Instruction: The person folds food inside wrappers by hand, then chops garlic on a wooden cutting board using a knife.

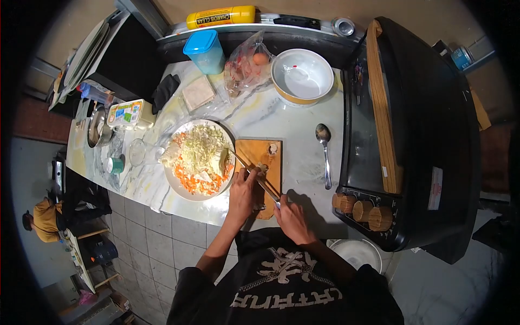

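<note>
My right hand (293, 221) is closed round the handle of a knife (266, 188), whose blade slants up and left across a wooden cutting board (272, 181). My left hand (242, 195) lies at the board's left side, its fingers bent together against the blade; what they hold, if anything, is hidden. Small pale chopped bits (262, 169) sit just beyond those fingertips, and another pale piece (272, 148) rests at the board's far end. Left of the board, a large white plate (170, 183) is heaped with shredded cabbage (200, 142) and diced carrot (197, 185).
A spoon (324, 154) lies right of the board, before a black oven (428, 135). Behind stand a white bowl (301, 76), a plastic bag with eggs (246, 67) and a blue-lidded container (206, 53). A glass (140, 151) is at the left. Another person (46, 219) is far left.
</note>
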Tool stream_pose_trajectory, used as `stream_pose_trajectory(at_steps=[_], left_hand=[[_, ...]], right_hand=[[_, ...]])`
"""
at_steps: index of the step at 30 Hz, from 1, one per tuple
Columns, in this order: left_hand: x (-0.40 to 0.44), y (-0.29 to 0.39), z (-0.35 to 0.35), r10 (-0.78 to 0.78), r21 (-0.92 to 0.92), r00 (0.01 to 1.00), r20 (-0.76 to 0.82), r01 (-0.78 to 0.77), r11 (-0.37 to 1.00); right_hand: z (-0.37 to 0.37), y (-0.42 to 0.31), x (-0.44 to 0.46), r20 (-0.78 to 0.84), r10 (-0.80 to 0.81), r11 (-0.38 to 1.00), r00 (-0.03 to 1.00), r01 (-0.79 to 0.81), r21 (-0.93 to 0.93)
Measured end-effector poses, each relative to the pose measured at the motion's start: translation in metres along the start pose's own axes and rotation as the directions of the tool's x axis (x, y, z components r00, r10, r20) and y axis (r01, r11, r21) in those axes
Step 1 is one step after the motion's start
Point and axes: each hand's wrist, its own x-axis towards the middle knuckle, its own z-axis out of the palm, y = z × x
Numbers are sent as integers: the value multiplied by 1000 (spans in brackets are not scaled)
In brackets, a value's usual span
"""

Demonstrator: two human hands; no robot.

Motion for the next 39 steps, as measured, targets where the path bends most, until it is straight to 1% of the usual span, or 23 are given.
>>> stream_pose_trajectory(at_steps=[2,4,5,6,7,8,10,11,13,14,15,16,17,19,20,22,25,27,29,33,35,39], left_hand=[[1,0,0,2,4,1000,0,-2,1000],[0,-1,0,-43,-81,999,16,44,996],[0,-1,1,-42,-80,999,17,43,996],[0,-3,2,-18,-105,999,-39,14,994],[-1,-4,5,3,-128,995,-95,-15,992],[-3,-7,8,3,-127,996,-94,-15,992],[-7,-11,12,-43,-132,989,-145,24,991],[-9,-12,14,-43,-132,988,-145,23,991],[-10,-9,14,-38,-187,971,-235,-7,982],[-10,-9,14,-39,-188,971,-236,-6,982],[-10,-10,13,-91,-200,978,-188,52,978],[-11,-10,13,-144,-210,980,-139,113,971],[-12,-9,13,-146,-211,979,-140,115,971],[-11,-9,12,-83,-186,973,-215,42,982],[-11,-10,12,-87,-188,972,-217,46,981],[-10,-11,12,-27,-156,962,-271,-16,988],[-10,-11,12,-3,-147,955,-297,-42,988],[-11,-14,14,-10,-159,955,-297,-39,987],[-12,-16,16,-12,-170,955,-295,-40,985],[-12,-19,17,0,-193,954,-301,-61,979],[-14,-21,19,3,-198,954,-300,-66,978],[-14,-21,19,-5,-218,956,-293,-62,974]], right_hand=[[3,4,1,39,12,1000,999,-13,22],[0,2,2,59,24,999,998,-27,42],[-1,1,2,79,37,997,996,-42,62],[1,2,1,79,37,997,996,-43,62],[4,3,-1,14,-11,1000,1000,10,9],[5,3,-2,-48,-63,997,997,60,-47],[2,0,-3,-43,-39,999,998,38,-14],[1,-1,-3,-36,-15,1000,999,15,18],[4,2,-5,-21,4,999,1000,-4,43],[4,3,-6,-7,23,998,1000,-23,66],[3,4,-5,-7,24,998,1000,-23,64],[1,6,-5,33,21,996,999,-24,91],[0,7,-5,72,16,993,997,-24,118],[-5,6,-5,109,33,992,993,-45,118],[-6,6,-4,142,52,990,988,-69,119],[-3,8,-5,142,58,991,988,-74,112],[-5,5,-5,148,71,992,987,-86,97],[-4,4,-5,157,82,992,984,-96,87],[1,7,-5,143,53,994,988,-66,86],[3,3,-3,157,71,995,985,-80,52],[5,3,-3,105,26,998,994,-32,61],[8,0,-1,110,74,990,991,-86,108]])
